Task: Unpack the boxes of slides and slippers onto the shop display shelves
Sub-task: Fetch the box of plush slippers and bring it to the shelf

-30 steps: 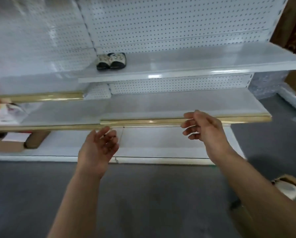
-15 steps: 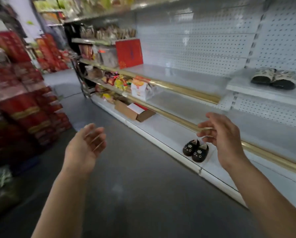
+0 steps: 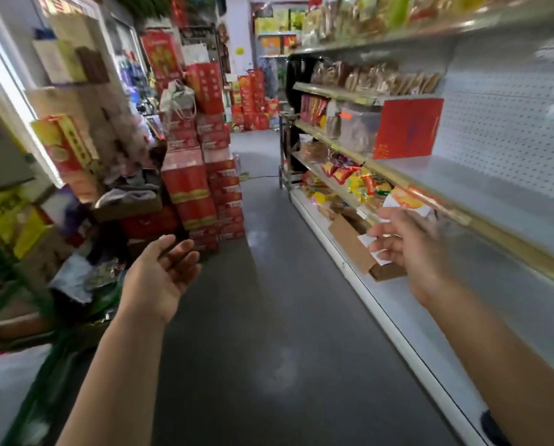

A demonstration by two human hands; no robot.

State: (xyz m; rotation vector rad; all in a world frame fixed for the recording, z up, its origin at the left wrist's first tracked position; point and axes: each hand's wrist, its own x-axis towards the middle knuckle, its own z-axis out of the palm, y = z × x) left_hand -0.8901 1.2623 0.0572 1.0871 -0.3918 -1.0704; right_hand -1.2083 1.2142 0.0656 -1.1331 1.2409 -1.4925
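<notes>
Neither grip has anything in it: my left hand (image 3: 164,272) is palm up with the fingers loosely spread, and my right hand (image 3: 407,249) hangs with its fingers softly bent, closed on nothing. Just beyond the right hand, low down, an opened cardboard box (image 3: 359,249) lies on the bottom shelf (image 3: 407,300); I cannot tell what it holds. Above and to the right of that hand run the bare display shelves (image 3: 481,188) with their gold edging. No slides or slippers are visible from here, apart perhaps from a dark shape (image 3: 494,429) at the frame's lower right edge, too cropped to name. Beyond the left hand stand stacked red cartons (image 3: 201,188). I judge foam or rubber slides to be light, bendy and sturdy; I would pinch a pair together at the straps or heels, and lift any carton from beneath.
</notes>
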